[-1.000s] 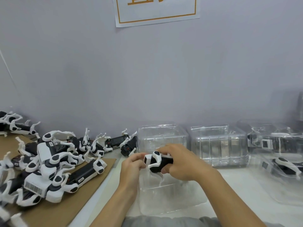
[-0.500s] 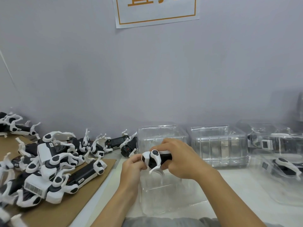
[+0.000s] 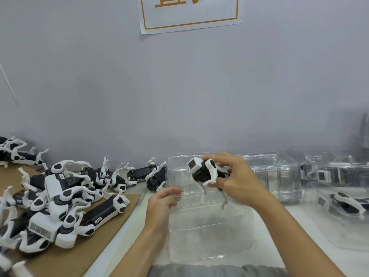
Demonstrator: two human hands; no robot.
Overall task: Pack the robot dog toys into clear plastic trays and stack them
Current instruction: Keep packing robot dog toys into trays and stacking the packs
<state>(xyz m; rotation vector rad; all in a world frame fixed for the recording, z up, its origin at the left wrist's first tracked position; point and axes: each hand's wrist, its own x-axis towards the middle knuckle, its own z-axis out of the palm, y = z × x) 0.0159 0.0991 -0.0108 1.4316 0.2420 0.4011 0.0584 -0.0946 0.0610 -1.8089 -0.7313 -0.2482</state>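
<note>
My right hand grips a black-and-white robot dog toy by its body, holding it up with the legs hanging down over an open clear plastic tray. My left hand hovers just left of the toy, at the tray's left edge, with relaxed fingers and nothing in it. A pile of several more robot dog toys lies at the left on a brown cardboard sheet.
A stack of empty clear trays stands behind the open one. At the right, packed trays hold toys, and another tray with a toy lies in front. The grey wall runs close behind everything.
My left hand has let go of the toy and dropped slightly. My right hand has lifted the toy and turned it upright, legs down.
</note>
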